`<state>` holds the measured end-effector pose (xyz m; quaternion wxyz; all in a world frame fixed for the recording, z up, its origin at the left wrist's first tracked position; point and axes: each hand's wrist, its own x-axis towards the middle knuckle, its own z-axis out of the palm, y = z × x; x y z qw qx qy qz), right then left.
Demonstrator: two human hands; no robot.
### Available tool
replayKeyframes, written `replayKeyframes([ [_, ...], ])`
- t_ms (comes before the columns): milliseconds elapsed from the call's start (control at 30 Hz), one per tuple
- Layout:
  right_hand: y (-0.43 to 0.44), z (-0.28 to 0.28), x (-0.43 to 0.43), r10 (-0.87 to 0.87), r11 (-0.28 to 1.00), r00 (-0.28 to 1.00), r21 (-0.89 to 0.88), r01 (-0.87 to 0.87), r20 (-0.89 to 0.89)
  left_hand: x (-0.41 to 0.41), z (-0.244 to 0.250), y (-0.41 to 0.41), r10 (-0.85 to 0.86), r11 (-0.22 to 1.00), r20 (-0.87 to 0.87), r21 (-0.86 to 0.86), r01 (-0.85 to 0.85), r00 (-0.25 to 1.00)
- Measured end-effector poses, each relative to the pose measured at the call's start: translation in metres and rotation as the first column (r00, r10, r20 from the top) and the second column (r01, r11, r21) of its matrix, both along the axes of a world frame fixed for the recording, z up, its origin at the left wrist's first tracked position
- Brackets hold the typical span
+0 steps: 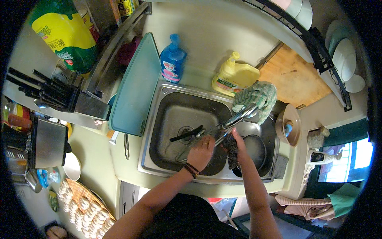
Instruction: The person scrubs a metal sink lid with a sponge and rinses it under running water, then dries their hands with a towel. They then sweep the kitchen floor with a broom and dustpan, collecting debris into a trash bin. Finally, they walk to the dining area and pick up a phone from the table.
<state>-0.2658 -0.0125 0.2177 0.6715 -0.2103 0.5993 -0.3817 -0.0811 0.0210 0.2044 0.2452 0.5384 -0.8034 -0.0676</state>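
My left hand (202,151) is over the large basin of a stainless steel sink (179,112), its fingers curled beneath the faucet. A utensil with a black handle (183,135) reaches over the drain, its metal end close to my left fingertips. Blur and splashing water hide whether those fingers grip it. In my right hand (240,145) is a dark scrubbing cloth (231,149), held beside the divider between the basins. The chrome faucet (241,115) slants above both hands, with a green-and-white checked cloth (258,97) draped over its base. A dark round pan (253,149) sits in the smaller basin.
Behind the sink stand a blue pump bottle (173,61) and a yellow detergent jug (234,76). A teal cutting board (135,89) leans at the left, near a knife block (89,103). Dumplings (85,212) cover a woven tray. A beige basin (289,125) is at the right.
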Motion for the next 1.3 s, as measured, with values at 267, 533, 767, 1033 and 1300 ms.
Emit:
replayKeyframes([
  [267,-0.014,0.002,-0.001,0.086,0.995,0.994,-0.041,-0.088,-0.064,-0.012,-0.004,-0.005,0.023,0.998,-0.039,-0.066,-0.026,0.999],
  [533,-0.022,0.005,0.003,0.094,0.990,0.992,-0.102,-0.101,-0.079,-0.008,-0.005,-0.017,0.025,0.996,-0.059,-0.089,-0.030,0.998],
  [767,-0.021,0.006,-0.002,0.120,0.991,0.991,-0.060,-0.123,-0.055,-0.010,-0.007,-0.017,0.028,0.996,-0.064,-0.080,-0.033,0.998],
  [1033,-0.021,0.003,0.002,0.044,0.995,0.999,-0.092,-0.046,-0.025,-0.011,-0.006,-0.018,0.019,0.997,-0.071,-0.069,-0.024,0.997],
  [1300,-0.017,0.000,0.000,0.117,0.992,0.993,-0.045,-0.118,-0.031,-0.006,-0.010,-0.014,0.020,0.999,0.002,-0.031,-0.020,1.000],
])
